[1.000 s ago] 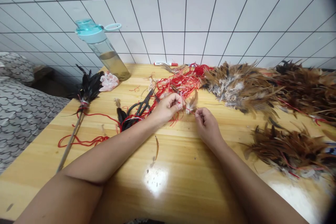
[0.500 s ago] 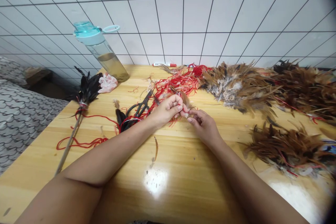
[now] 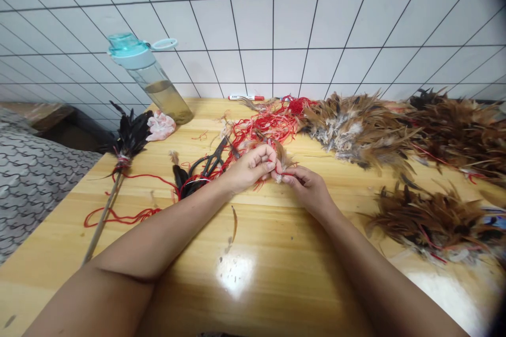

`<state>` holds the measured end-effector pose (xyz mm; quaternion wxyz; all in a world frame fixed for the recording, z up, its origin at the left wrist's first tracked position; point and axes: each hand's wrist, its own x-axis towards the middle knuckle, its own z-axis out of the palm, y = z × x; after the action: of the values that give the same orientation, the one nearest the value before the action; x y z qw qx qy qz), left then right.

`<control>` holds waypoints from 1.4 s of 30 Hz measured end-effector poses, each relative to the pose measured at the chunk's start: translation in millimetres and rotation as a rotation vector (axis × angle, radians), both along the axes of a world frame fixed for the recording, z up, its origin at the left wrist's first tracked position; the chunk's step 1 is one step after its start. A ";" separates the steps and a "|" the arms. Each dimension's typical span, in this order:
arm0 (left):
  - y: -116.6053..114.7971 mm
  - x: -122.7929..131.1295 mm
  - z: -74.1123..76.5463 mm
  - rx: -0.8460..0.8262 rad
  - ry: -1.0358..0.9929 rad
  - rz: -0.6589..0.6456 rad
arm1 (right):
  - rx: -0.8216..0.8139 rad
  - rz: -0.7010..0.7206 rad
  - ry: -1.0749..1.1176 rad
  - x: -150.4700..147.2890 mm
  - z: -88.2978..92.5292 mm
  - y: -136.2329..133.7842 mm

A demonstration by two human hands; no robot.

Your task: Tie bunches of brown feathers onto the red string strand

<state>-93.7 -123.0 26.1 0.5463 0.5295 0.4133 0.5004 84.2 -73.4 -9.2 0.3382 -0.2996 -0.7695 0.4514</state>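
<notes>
My left hand [image 3: 255, 167] is closed on a small bunch of brown feathers [image 3: 283, 157], whose tips fan out behind the fingers. At the pale quill end, my right hand [image 3: 306, 184] pinches a bit of red string [image 3: 285, 173], its thumb and forefinger nearly touching the left fingers. How the string runs round the quills is too small to make out. Just behind the hands lies a tangle of red string [image 3: 264, 125]. Black-handled scissors [image 3: 211, 162] rest left of my left hand, beside some black feathers [image 3: 181, 176].
A stick with black feathers [image 3: 132, 131] bound on its end lies at the left. Behind it stand a water bottle [image 3: 164, 95] and a crumpled pink-white wad [image 3: 161, 125]. Brown feather bundles [image 3: 356, 129] fill the right side. A red marker [image 3: 247, 98] lies by the tiled wall.
My right fingers have shifted slightly at the quill end, and red string now shows between them. My left hand keeps its hold on the feathers. The view has turned a little.
</notes>
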 end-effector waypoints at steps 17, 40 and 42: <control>1.4 6.4 2.6 0.081 0.032 0.066 | 0.326 -0.002 -0.408 0.2 13.2 -9.5; -1.6 4.0 8.0 0.015 0.186 0.122 | 0.382 -0.076 -0.534 6.3 10.9 -3.9; -2.2 2.1 9.4 -0.029 0.193 0.152 | 0.401 -0.105 -0.454 6.6 8.8 -4.2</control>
<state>-91.5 -125.2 35.5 0.4720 0.5343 0.5101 0.4812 90.8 -77.5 -0.4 0.2326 -0.3593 -0.8827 0.1938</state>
